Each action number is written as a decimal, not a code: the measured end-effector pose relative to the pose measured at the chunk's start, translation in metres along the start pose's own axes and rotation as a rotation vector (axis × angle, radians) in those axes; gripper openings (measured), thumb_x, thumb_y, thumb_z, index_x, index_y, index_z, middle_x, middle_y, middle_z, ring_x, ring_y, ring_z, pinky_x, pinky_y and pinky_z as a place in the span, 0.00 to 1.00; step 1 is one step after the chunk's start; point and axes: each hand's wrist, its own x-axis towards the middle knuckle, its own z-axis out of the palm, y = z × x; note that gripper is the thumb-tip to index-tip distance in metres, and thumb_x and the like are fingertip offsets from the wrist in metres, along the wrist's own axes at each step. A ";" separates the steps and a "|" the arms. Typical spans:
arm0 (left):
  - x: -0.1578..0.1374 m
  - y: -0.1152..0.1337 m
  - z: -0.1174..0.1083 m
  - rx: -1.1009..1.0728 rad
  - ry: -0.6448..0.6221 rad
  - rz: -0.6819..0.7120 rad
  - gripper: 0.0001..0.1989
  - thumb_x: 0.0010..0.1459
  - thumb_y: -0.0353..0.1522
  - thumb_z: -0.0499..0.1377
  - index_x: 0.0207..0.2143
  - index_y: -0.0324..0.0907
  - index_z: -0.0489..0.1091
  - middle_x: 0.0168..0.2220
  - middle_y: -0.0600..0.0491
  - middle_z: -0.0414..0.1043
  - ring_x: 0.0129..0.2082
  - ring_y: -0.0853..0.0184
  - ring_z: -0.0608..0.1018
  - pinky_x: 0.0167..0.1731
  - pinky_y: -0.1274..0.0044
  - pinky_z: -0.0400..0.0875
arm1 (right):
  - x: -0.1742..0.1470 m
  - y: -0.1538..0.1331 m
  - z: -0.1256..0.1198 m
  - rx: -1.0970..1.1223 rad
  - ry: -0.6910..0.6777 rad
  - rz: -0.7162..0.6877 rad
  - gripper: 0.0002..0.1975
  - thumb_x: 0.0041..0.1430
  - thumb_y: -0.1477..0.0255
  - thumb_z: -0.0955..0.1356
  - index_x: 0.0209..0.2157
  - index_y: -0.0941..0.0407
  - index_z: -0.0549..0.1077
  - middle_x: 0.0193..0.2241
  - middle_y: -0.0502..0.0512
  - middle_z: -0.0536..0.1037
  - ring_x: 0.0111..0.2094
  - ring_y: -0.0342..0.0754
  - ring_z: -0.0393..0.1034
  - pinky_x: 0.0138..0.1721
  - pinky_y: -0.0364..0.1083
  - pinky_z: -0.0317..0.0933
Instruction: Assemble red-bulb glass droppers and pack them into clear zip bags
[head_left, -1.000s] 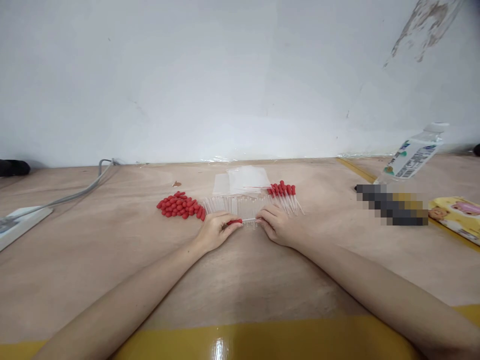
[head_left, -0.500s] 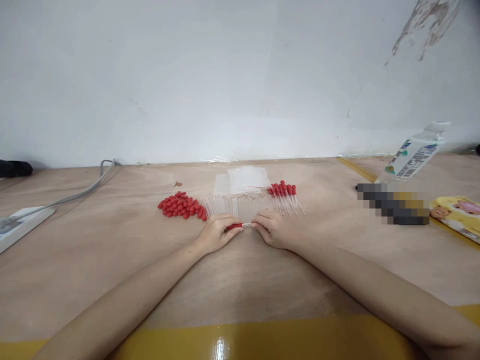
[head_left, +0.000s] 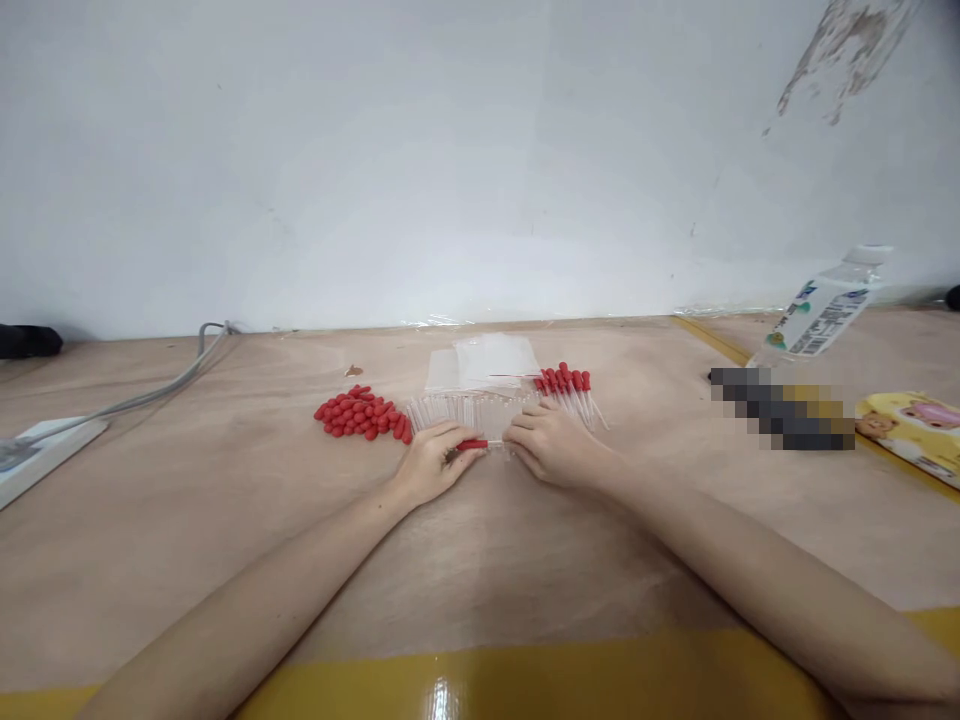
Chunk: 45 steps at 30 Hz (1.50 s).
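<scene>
At the centre of the worktable (head_left: 480, 575), the left hand (head_left: 441, 462) has its thumb and fingers clamped on a red rubber bulb (head_left: 474, 444), which projects toward the right hand. Opposite, the right hand (head_left: 553, 442) has its fingertips together on a thin clear tube (head_left: 496, 444); the tube meets the open end of the bulb, and its insertion depth cannot be determined. Both parts lie horizontally between the hands.

Beyond the hands is a row of loose clear tubes (head_left: 469, 412). Loose red bulbs (head_left: 356, 412) are piled to its left; tubes fitted with bulbs (head_left: 566, 380) lie to its right, bulb ends toward the wall.

Containers: flat, translucent plastic bags (head_left: 491, 362) overlap behind the row; their contents cannot be determined. A clear, labelled bottle (head_left: 823, 312) with a white cap is at the far right; its fill level is indeterminate. A yellow printed packet (head_left: 911, 435) lies nearer, at the right edge.
</scene>
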 end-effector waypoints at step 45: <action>0.012 -0.016 -0.041 0.545 -0.047 -0.471 0.12 0.51 0.40 0.56 0.33 0.42 0.71 0.37 0.47 0.67 0.43 0.55 0.67 0.43 0.65 0.59 | -0.008 0.028 -0.017 0.202 -0.458 0.864 0.12 0.44 0.66 0.65 0.13 0.56 0.65 0.15 0.51 0.69 0.22 0.45 0.64 0.21 0.42 0.49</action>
